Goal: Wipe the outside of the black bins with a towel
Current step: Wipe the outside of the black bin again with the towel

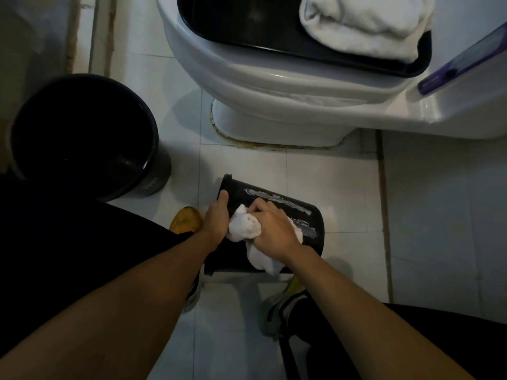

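A small black bin (277, 212) lies on its side on the white tiled floor (428, 215), in front of the toilet base and between the person's feet, its open rim pointing left. Pale smeared streaks run along its upper wall. The left hand (216, 218) grips the bin at the rim end, thumb hooked over the edge and fingers curled round the far side out of sight. The right hand (270, 229) clutches a bunched white towel (244, 226) against the bin's side, its fingers curled tightly into the cloth; a loose end of the towel hangs down over the bin's near side below the wrist.

A yellow shoe (186, 219) shows just left of the bin, and a grey and yellow-green shoe (279, 305) sits below it.

To the left stands a larger black bin (82, 135), upright and open, well apart from the small one. Above, the white toilet (247, 75) fills the top of the view; a brownish stained seam rings its base where it meets the tiles. A black tray (247, 26) rests on the toilet, with a folded white towel (365, 23) lying in its right part. A purple phone (463, 61) lies on a white ledge at the right edge. Grout lines between the floor tiles look dark and dirty, and the room is dimly lit.
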Action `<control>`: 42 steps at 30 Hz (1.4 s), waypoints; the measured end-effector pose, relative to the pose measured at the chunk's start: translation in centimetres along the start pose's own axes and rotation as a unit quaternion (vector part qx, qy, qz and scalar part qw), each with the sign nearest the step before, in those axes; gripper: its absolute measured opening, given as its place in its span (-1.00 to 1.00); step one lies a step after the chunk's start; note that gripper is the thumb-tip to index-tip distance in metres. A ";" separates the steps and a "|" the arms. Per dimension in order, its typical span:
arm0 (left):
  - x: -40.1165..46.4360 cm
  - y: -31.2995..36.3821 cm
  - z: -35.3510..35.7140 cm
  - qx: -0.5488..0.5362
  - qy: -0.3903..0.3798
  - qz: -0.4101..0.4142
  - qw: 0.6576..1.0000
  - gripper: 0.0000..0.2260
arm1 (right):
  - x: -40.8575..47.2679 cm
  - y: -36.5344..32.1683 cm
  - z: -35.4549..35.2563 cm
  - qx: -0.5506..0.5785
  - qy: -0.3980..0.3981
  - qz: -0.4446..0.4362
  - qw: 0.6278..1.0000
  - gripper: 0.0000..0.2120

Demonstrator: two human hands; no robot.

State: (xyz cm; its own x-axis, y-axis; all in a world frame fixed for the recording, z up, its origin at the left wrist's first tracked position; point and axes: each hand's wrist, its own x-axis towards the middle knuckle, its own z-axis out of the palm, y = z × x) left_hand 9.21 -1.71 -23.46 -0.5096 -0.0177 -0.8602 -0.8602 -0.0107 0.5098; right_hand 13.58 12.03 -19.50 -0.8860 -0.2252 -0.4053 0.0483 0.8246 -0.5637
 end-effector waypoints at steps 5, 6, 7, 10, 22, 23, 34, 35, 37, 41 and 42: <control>1.2 -0.9 -0.1 -0.005 -0.019 -0.010 1.000 -0.35 | 2.6 -1.9 1.0 -0.011 0.145 0.214 0.966 -0.69; 1.2 -0.8 -0.2 -0.006 -0.010 -0.012 1.000 -0.35 | 2.8 -2.1 1.0 -0.025 0.143 0.220 0.965 -0.68; 0.8 -0.4 -0.2 -0.015 -0.009 -0.021 1.000 -0.40 | 2.8 -2.2 1.1 -0.033 0.133 0.196 0.971 -0.68; -0.4 0.3 0.1 -0.002 -0.017 -0.021 1.000 -0.52 | 1.1 -1.2 0.8 0.038 0.078 0.065 0.994 -0.74; -0.3 -0.5 0.5 0.160 0.075 0.091 0.980 -0.51 | -2.0 0.0 1.8 0.009 0.124 0.090 0.988 -0.72; -0.1 -0.7 0.5 0.164 0.075 0.097 0.979 -0.49 | -2.7 0.4 1.7 0.024 0.100 0.057 0.993 -0.73; -0.2 -1.4 0.7 0.205 0.100 0.145 0.963 -0.56 | -3.1 0.5 2.0 0.030 0.209 0.254 0.944 -0.70; -0.2 -1.4 0.7 0.199 0.102 0.145 0.964 -0.56 | -3.5 0.3 2.4 0.043 0.185 0.210 0.959 -0.72; -0.4 -1.2 0.8 0.192 0.111 0.152 0.963 -0.56 | -3.7 1.8 1.9 0.092 0.169 0.207 0.959 -0.74; -0.4 -0.8 1.3 0.214 0.114 0.149 0.959 -0.53 | -4.4 6.1 -0.4 0.166 0.279 0.450 0.832 -0.68; -0.2 -0.9 1.3 0.219 0.117 0.151 0.957 -0.52 | -4.7 6.2 -0.3 0.134 0.273 0.465 0.831 -0.69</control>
State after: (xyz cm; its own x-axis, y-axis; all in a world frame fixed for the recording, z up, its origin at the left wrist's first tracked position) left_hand 10.11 -0.44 -23.73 -0.7626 -0.1769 -0.6222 -0.6251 0.4491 0.6384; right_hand 17.86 18.35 -20.84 -0.4814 0.7752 -0.4091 0.8659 0.3483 -0.3591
